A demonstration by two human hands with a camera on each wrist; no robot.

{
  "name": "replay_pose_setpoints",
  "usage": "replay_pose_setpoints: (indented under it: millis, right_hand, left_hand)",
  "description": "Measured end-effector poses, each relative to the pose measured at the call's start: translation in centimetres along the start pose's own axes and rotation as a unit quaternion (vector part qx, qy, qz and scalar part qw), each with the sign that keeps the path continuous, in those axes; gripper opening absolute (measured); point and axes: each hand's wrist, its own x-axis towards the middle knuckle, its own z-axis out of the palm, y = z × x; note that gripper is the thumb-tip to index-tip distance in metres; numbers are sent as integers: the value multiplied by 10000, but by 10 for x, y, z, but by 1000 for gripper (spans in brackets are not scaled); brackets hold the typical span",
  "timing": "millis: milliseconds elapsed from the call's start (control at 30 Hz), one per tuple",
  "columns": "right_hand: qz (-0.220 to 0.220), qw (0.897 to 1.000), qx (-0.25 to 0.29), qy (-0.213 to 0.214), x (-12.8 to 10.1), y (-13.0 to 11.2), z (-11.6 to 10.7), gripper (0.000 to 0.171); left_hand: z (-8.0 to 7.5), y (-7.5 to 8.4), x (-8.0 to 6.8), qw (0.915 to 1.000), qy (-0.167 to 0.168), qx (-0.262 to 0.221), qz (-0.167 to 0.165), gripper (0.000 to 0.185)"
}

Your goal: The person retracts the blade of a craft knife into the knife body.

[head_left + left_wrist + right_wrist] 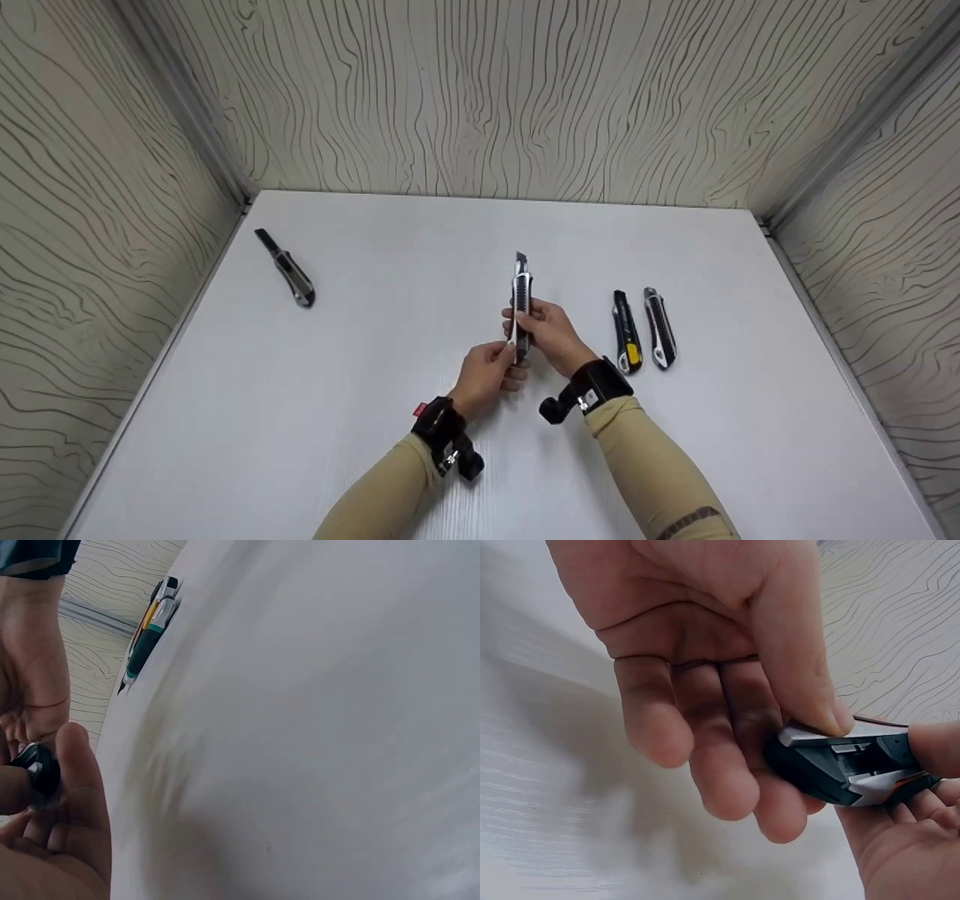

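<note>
- I see two bare hands meeting over the middle of the white worktop (315, 420), both on one utility knife (521, 300), grey w/ black trim.
- The knife is lifted off the worktop, its long axis running front to back, tip toward the far edge.
- Right hand (551, 334): grip pinching the knife at mid-body. In the right wrist view the thumb (795, 652) presses on top of the knife's dark end (840, 765), w/ the fingers curled beneath it.
- Left hand (487, 371): grip closed on the knife's near end. The left wrist view shows a black end piece (37, 769) held betw. thumb and fingers.
- Both wrists carry a black camera mount; sleeves are tan.
- Two more knives lie side by side near the right edge, parallel, just beside each other; I can't tell if they touch: a black-and-yellow knife (626, 334) and a grey-and-black knife (660, 328).
- Both sit just right of the right hand, apart from it.
- The left wrist view catches that pair (150, 622) at the worktop's rim, blurred.
- A fourth knife (289, 270), grey w/ its dark blade out, lies alone toward the far-left corner, angled, well apart from the hands.
- Wood-grain wall panels (480, 97) close in the worktop on the left, far and right sides.
</note>
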Motion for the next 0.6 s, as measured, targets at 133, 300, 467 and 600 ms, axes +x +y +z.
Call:
replay_pose_setpoints:
  millis: [133,300,467,600]
  right_hand:
    - [15,10000,31,-3,0,-1,0,41]
    - [-93,9999,20,-39,-1,0,1,40]
    - [-108,9999,-71,-69,-1,0,0,39]
    - [-77,9999,-65,-61,-1,1,0,40]
  left_hand:
    - [1,0,1,10000,-1,1,-10,33]
    - [0,0,1,10000,37,56,-35,34]
    - [0,0,0,9999,91,59,-34,34]
    - [1,0,0,9999,125,53,-23,34]
